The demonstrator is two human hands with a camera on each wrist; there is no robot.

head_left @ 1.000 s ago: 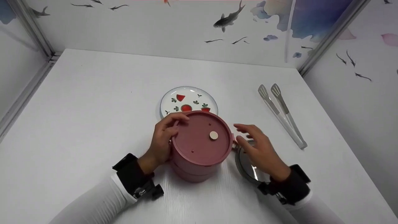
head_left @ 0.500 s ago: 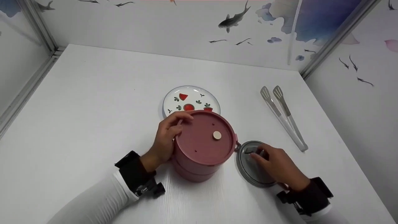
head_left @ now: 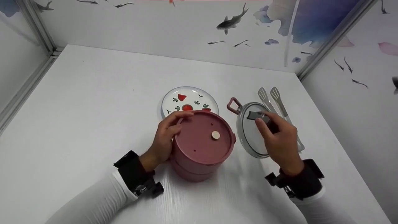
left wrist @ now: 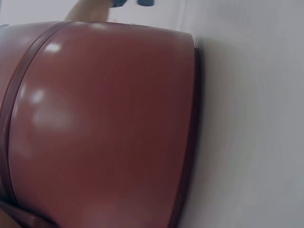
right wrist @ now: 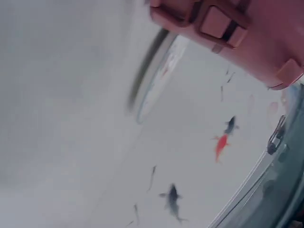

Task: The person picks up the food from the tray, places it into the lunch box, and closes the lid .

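A round pink stacked lunch box [head_left: 203,138] with a white button on top stands in front of me; its wall fills the left wrist view. My left hand [head_left: 161,137] holds its left side, fingers over the top rim. To its right, a round grey lid [head_left: 248,137] is raised and tilted, with a reddish loop [head_left: 233,105] sticking out at its rim. My right hand [head_left: 281,137] grips the dark knob [head_left: 255,115] on the lid. Side clips [right wrist: 223,23] of the lunch box show in the right wrist view, where the lid's edge appears at the right.
A white plate [head_left: 191,93] with watermelon prints lies behind the lunch box, partly covered by it in the head view. Metal tongs [head_left: 279,102] with slotted ends lie to the right, partly behind the lid and hand. Printed panels [head_left: 140,31] border the white table [head_left: 102,93].
My right hand came down onto the grey lid, took its knob and raised it up and away from me, tilting it. My left hand stays on the lunch box.
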